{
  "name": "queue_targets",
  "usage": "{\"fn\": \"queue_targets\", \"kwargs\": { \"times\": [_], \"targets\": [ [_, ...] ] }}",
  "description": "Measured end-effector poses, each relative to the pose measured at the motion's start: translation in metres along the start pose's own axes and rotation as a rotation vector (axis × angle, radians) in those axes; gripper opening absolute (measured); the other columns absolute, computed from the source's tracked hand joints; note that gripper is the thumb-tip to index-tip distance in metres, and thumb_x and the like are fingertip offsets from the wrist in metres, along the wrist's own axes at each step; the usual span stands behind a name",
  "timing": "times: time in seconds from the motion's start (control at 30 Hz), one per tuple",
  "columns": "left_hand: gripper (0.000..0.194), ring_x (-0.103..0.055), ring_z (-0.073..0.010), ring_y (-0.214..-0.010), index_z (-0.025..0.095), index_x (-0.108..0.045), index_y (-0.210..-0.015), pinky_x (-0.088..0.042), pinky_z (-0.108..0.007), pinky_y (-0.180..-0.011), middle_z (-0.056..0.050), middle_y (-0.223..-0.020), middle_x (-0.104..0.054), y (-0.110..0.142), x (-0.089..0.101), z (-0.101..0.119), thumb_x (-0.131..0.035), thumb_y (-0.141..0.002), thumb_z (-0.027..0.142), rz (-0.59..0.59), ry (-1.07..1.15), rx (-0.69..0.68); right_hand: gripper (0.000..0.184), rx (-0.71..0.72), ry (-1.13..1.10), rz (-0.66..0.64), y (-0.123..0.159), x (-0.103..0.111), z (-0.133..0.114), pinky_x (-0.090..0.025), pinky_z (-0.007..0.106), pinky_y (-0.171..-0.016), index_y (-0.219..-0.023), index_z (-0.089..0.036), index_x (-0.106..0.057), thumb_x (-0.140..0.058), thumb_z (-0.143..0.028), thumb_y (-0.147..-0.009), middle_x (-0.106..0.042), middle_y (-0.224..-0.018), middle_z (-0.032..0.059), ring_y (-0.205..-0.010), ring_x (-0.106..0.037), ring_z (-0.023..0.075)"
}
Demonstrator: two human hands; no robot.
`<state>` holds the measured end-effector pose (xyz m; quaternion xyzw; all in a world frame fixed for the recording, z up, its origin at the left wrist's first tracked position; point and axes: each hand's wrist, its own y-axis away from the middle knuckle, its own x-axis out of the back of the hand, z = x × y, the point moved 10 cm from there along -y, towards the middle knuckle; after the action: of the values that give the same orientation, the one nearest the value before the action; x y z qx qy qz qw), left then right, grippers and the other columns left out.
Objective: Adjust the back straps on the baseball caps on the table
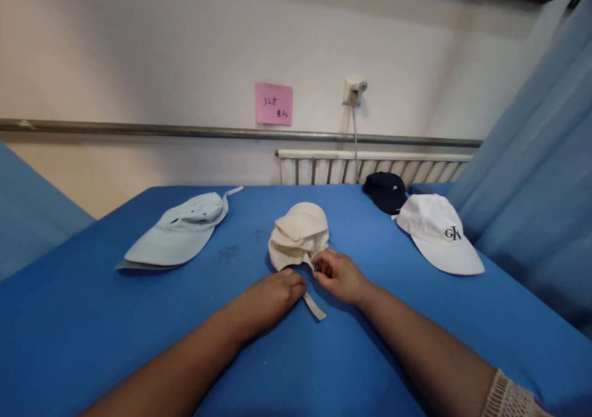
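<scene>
A beige baseball cap [303,222] lies in the middle of the blue-covered table, its back opening toward me and its crown partly folded in. My left hand [283,289] is closed on the cap's strap at the left of the opening; the loose strap end [314,307] sticks out below it onto the cloth. On the other side, my right hand [338,274] pinches the short strap end, where a small dark buckle shows between thumb and fingers. The fingertips of my left hand are partly hidden.
A pale mint cap [178,229] lies at the left. To the right are a white cap [435,226] with black letters and a navy cap [385,189]. Behind the blue table [250,355] stand a radiator [319,169] and a wall rail [185,131]. A blue curtain [531,158] hangs at right.
</scene>
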<state>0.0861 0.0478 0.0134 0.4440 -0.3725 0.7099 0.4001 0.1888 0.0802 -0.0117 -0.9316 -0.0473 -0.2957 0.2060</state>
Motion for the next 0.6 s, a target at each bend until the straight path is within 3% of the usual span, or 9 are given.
{"fn": "queue_targets", "kwargs": {
  "times": [0.13, 0.2, 0.27, 0.37, 0.43, 0.5, 0.6],
  "targets": [
    [0.021, -0.058, -0.0198, -0.083, 0.018, -0.061, -0.088, -0.046, -0.032, -0.078, -0.006, -0.09, -0.064, -0.002, -0.005, -0.001, -0.041, -0.093, 0.018, -0.065, -0.041, 0.038, 0.019, -0.028, -0.006, 0.058, -0.001, 0.005, 0.006, -0.044, 0.023, -0.061, -0.097, -0.02, -0.061, -0.062, -0.013, -0.079, -0.054, -0.078, -0.0019, -0.063, -0.051, 0.0107],
    [0.017, -0.059, -0.0193, -0.079, 0.018, -0.059, -0.091, -0.047, -0.031, -0.074, -0.005, -0.088, -0.064, 0.0, 0.006, -0.007, -0.043, -0.091, 0.018, -0.014, 0.007, 0.118, 0.018, -0.04, -0.007, 0.077, -0.001, 0.007, 0.009, -0.044, 0.024, -0.062, -0.097, -0.02, -0.061, -0.061, -0.014, -0.08, -0.056, -0.082, -0.001, -0.064, -0.053, 0.0106],
    [0.015, -0.058, -0.0179, -0.073, 0.018, -0.057, -0.094, -0.046, -0.031, -0.069, -0.003, -0.084, -0.063, 0.007, 0.028, -0.022, -0.043, -0.089, 0.02, 0.13, 0.081, 0.243, 0.018, -0.054, -0.001, 0.094, -0.002, 0.01, 0.013, -0.045, 0.024, -0.063, -0.098, -0.02, -0.061, -0.061, -0.014, -0.08, -0.058, -0.086, 0.0001, -0.065, -0.055, 0.0107],
    [0.017, -0.056, -0.0162, -0.064, 0.019, -0.056, -0.091, -0.046, -0.03, -0.064, 0.0, -0.072, -0.059, 0.03, 0.068, -0.051, -0.041, -0.09, 0.028, 0.439, 0.187, 0.432, 0.02, -0.068, 0.04, 0.121, -0.003, 0.014, 0.018, -0.047, 0.025, -0.066, -0.098, -0.02, -0.061, -0.06, -0.013, -0.08, -0.058, -0.089, 0.001, -0.068, -0.056, 0.0114],
    [0.019, -0.055, -0.0158, -0.062, 0.02, -0.057, -0.09, -0.046, -0.03, -0.06, 0.001, -0.068, -0.057, 0.042, 0.082, -0.069, -0.043, -0.091, 0.034, 0.571, 0.267, 0.522, 0.021, -0.067, 0.063, 0.117, -0.003, 0.015, 0.019, -0.047, 0.025, -0.068, -0.099, -0.02, -0.061, -0.059, -0.011, -0.08, -0.058, -0.091, 0.0014, -0.07, -0.057, 0.0115],
    [0.021, -0.054, -0.0155, -0.06, 0.021, -0.059, -0.092, -0.045, -0.029, -0.058, 0.002, -0.066, -0.057, 0.046, 0.082, -0.082, -0.046, -0.09, 0.037, 0.599, 0.339, 0.575, 0.022, -0.055, 0.078, 0.097, -0.003, 0.015, 0.018, -0.047, 0.025, -0.069, -0.099, -0.02, -0.06, -0.058, -0.01, -0.08, -0.058, -0.092, 0.0018, -0.071, -0.057, 0.0115],
    [0.023, -0.053, -0.0148, -0.059, 0.02, -0.064, -0.093, -0.044, -0.029, -0.058, 0.002, -0.066, -0.058, 0.036, 0.066, -0.088, -0.051, -0.087, 0.038, 0.519, 0.422, 0.587, 0.022, -0.03, 0.088, 0.079, -0.003, 0.016, 0.012, -0.047, 0.025, -0.07, -0.099, -0.021, -0.06, -0.058, -0.009, -0.08, -0.058, -0.092, 0.0016, -0.071, -0.057, 0.0114]
  ]
}}
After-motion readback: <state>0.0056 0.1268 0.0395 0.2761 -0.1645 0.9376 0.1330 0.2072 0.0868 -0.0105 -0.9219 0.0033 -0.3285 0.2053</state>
